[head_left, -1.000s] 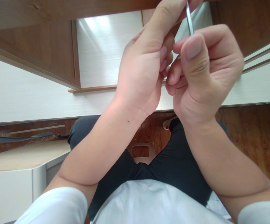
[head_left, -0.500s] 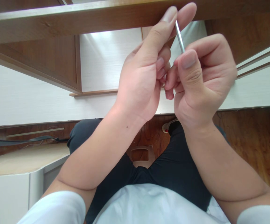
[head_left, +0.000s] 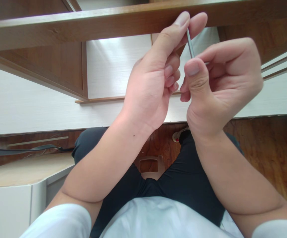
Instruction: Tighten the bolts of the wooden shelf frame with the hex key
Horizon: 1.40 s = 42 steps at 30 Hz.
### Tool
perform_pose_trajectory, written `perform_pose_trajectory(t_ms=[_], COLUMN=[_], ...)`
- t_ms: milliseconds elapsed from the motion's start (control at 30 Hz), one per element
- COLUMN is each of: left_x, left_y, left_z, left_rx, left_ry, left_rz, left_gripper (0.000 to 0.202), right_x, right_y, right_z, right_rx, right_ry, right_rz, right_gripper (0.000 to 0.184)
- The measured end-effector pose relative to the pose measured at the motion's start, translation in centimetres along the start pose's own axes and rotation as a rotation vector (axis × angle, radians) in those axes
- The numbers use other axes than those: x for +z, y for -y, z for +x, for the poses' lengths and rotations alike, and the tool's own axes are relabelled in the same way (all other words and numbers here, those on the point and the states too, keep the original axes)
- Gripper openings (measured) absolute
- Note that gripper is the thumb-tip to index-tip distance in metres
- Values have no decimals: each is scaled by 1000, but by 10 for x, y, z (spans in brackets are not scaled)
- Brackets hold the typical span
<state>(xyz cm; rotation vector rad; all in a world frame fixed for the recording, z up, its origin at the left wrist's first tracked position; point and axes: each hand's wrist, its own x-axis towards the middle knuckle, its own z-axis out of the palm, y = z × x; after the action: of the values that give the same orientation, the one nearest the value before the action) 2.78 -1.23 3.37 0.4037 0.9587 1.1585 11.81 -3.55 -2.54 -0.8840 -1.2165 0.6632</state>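
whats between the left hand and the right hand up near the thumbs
In the head view, a thin metal rod spans the gap between the left hand and the right hand there; both its ends are hidden.

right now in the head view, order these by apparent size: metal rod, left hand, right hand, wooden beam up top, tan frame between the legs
1. Wooden beam
2. Left hand and right hand: too alike to rank
3. Tan frame
4. Metal rod, going by its visible part
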Motion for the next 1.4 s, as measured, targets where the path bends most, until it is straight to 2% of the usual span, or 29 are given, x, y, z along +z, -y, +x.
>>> perform_pose_trajectory(t_ms=[133, 200, 267, 333, 500, 700, 800, 933, 1000, 1133, 1267, 1400], left_x=[-2, -3, -4, -3, -2, -5, -8, -10, -8, -1, 2, 2], left_y=[2, 3, 3, 2, 3, 4, 4, 4, 5, 4, 3, 3], left_z=[2, 3, 4, 3, 2, 3, 3, 2, 1, -2, -4, -6], left_rx=[51, 89, 138, 163, 80, 111, 168, 217, 207, 119, 110, 64], left_ry=[39, 87, 162, 200, 51, 98, 196, 296, 255, 78, 85, 49], left_rz=[-13, -13, -19, -32, 16, 22, 73, 72, 60, 15, -3, 2], left_gripper=[12, 10, 18, 24, 11, 11, 22, 29, 28, 12, 10, 7], right_x=[0, -3, -6, -7, -2, 7, 8, 6, 6, 7, 9, 12], right_y=[-2, -1, 0, 2, 6, 7, 5, -1, -5, -10, -5, 0], right_z=[1, 0, -2, -4, -3, 6, 4, 0, 0, 1, 0, 0], right_rx=[-50, 9, 66, 62, 6, -206, -120, -3, -15, -35, -25, -95], right_ry=[-151, -104, -54, -73, -137, -237, -189, -133, -107, -84, -82, -136], right_rz=[-4, 15, 8, -25, -121, -142, -75, -77, -99, -32, 7, -55], right_gripper=[27, 28, 27, 26, 27, 25, 23, 30, 31, 28, 23, 20])
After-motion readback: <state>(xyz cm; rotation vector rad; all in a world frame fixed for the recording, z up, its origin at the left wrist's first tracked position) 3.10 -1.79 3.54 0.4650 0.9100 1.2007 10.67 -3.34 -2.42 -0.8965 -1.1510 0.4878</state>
